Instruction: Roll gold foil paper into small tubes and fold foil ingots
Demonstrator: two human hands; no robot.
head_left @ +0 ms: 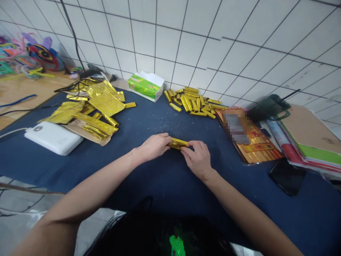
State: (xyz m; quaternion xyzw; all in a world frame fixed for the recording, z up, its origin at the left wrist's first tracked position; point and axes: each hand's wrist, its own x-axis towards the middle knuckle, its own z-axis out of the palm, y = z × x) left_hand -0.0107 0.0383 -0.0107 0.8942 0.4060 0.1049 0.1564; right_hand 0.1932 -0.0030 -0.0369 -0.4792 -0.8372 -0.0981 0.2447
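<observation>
Between my two hands lies a small folded gold foil bar (178, 143). My left hand (153, 147) grips its left end, and my right hand (196, 160) pinches the other end with its fingertips. Beyond them, a heap of similar folded gold bars (190, 101) sits at the far edge of the blue cloth. Loose gold foil sheets (105, 101) lie at the far left, partly on a brown paper sheet (92, 139). Neither hand touches these piles.
A white power bank (53, 138) with a cable lies left on the blue table cover (138, 185). A tissue box (146, 86) stands by the tiled wall. On the right are a gold-printed packet (255, 149), a black phone (287, 176) and notebooks (301, 142).
</observation>
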